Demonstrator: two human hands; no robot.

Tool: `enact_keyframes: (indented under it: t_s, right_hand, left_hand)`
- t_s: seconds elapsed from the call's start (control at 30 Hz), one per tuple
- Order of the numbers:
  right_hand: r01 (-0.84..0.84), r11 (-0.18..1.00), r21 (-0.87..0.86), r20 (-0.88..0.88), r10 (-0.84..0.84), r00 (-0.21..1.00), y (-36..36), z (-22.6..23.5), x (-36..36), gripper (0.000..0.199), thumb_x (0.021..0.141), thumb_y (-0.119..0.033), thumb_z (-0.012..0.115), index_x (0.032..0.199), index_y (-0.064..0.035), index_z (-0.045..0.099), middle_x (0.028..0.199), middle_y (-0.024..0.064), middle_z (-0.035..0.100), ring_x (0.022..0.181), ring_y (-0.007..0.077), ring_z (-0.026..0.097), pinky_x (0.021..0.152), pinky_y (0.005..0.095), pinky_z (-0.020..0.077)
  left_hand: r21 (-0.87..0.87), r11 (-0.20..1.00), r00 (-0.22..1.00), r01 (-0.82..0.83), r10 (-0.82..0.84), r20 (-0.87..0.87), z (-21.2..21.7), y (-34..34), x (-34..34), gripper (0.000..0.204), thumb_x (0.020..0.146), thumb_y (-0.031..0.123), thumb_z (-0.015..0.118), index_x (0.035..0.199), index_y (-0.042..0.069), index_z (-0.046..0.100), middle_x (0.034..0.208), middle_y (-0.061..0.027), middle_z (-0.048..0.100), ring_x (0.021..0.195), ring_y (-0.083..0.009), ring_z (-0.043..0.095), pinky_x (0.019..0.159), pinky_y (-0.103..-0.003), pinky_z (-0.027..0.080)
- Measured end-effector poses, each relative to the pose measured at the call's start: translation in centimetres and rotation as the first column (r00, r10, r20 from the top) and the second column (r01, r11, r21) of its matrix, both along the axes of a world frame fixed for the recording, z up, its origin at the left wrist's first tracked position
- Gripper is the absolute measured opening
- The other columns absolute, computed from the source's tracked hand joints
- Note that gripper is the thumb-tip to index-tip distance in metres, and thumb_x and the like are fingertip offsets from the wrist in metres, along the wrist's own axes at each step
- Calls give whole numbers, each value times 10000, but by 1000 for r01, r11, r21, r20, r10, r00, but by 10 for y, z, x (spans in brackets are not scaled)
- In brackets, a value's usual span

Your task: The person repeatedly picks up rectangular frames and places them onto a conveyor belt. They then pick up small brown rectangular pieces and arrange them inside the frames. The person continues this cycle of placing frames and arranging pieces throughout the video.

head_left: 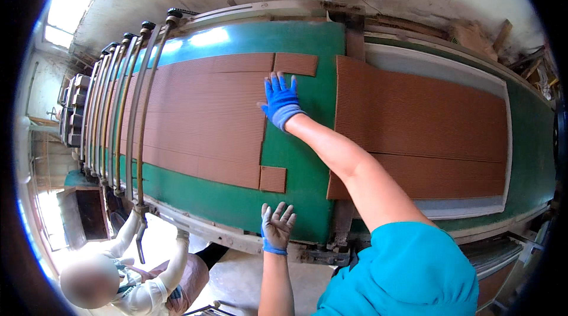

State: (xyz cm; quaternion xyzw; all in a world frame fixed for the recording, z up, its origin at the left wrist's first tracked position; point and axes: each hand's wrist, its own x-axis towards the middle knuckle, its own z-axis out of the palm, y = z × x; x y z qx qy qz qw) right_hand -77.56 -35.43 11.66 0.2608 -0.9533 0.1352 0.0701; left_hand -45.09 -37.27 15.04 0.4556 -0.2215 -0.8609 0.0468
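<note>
- Two brown, finely ribbed sheets: left sheet (201, 115) flat on the smooth green desk (302, 129); right sheet (420, 121) over a pale framed panel (381, 55).
- Two small ribbed rectangles, upper strip (299, 64) and lower strip (273, 179), at the left sheet's right edge.
- Right hand (281, 101), blue-gloved: fingers spread, grasping nothing, beside the upper strip; contact cannot be determined.
- Left hand (277, 228), grey-palmed glove: upturned, fingers parted, unloaded, at the desk's near edge.

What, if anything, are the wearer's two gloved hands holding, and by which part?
Nothing is held: the left hand is open, its palm showing; the right hand is spread at the edge of the brown ridged sheets.
</note>
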Motion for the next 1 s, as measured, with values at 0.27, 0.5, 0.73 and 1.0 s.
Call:
enact_keyframes:
  t_s: [0.27, 0.5, 0.73, 1.0]
  right_hand:
    - [-139, 980, 145, 35, 135, 990, 72, -19, -17, 630, 821, -539, 308, 1291, -119, 324, 1364, 93, 263, 1266, 286, 203, 987, 593, -9]
    - [290, 946, 145, 78, -303, 950, 72, -20, -130, 524, 837, -487, 326, 1211, -133, 426, 1366, 118, 242, 1266, 327, 176, 979, 605, 25]
    - [-98, 994, 49, 68, 94, 993, 113, -24, 119, 611, 801, -477, 387, 1159, 14, 451, 1215, 262, 365, 1166, 438, 270, 980, 592, 93]
    - [-333, 919, -212, 252, 381, 890, 155, 24, 305, 408, 647, -400, 590, 870, -61, 548, 1122, 138, 455, 1127, 338, 356, 956, 630, 106]
  left_hand:
    - [-42, 991, 985, 131, -125, 116, -19, 25, -22, 736, 789, 319, 555, 1325, 366, 53, 1272, -179, 253, 1107, -340, 355, 858, -516, 355]
    - [2, 986, 977, 169, -167, 134, -16, 45, -26, 707, 824, 237, 514, 1325, 362, 31, 1117, -146, 398, 974, -285, 464, 784, -474, 424]
    - [70, 982, 984, 173, -176, 40, -24, 63, -23, 524, 859, 292, 448, 1311, 292, 182, 1191, -115, 422, 1077, -265, 426, 870, -446, 383]
    - [128, 988, 954, 91, -49, -296, 8, 85, 53, 406, 896, 295, 371, 1258, 113, 341, 1244, -78, 399, 1131, -221, 398, 956, -377, 325]
